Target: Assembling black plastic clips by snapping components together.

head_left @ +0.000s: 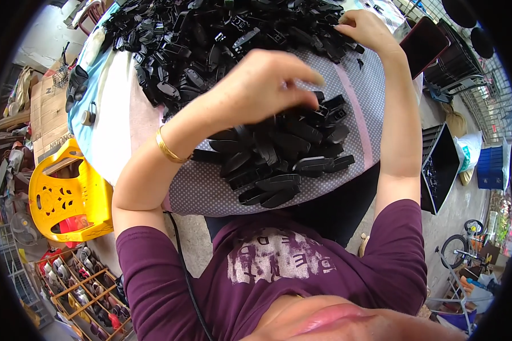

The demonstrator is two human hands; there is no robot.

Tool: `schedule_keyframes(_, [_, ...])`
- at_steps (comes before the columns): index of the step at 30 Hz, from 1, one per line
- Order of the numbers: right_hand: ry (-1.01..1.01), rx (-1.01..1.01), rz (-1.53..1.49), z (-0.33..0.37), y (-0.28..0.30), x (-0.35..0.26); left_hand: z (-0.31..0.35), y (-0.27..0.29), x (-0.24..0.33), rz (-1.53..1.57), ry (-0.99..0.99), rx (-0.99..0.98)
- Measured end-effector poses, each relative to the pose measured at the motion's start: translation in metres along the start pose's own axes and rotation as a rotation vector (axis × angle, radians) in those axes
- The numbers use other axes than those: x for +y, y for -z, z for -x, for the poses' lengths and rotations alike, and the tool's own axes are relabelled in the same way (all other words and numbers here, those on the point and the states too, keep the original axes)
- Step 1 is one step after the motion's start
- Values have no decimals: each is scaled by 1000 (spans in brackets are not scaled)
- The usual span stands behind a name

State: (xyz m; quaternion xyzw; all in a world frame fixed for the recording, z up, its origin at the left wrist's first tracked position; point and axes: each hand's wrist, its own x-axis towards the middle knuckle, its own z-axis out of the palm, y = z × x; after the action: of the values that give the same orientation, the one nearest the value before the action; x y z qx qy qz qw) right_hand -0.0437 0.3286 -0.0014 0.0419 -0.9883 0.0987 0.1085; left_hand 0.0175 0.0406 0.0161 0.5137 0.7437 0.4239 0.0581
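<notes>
A broad heap of small black plastic parts (202, 37) covers the far part of the table. Nearer me lies a smaller pile of longer, curved black plastic pieces (279, 148). My left hand (267, 85), with a gold bangle at its wrist, is just above this near pile. Its thumb and index finger are apart, slightly blurred, and nothing shows between them. At the far right edge of the big heap is my right hand (371, 33). Its fingertips are drawn together against the parts there; whatever they pinch is too small to make out.
A dotted cloth with pink stripes (370, 96) covers the table. Left of it stands a yellow plastic chair (68, 190), above a wooden rack (88, 290) of shoes. On the right are a dark-red flat device (424, 45) and a black bin (441, 167). A black cable (179, 250) hangs beside me.
</notes>
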Motion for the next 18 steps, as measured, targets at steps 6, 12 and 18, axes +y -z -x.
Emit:
schedule_keyframes(6, [16, -8, 111, 5, 11, -23, 2, 22, -48, -834, 41, 450])
schedule_keyframes(12, [57, 178, 214, 7, 8, -13, -3, 30, -57, -486, 196, 350])
schedule_keyframes(18, [271, 418, -275, 15, 11, -80, -2, 34, -61, 48, 253, 516])
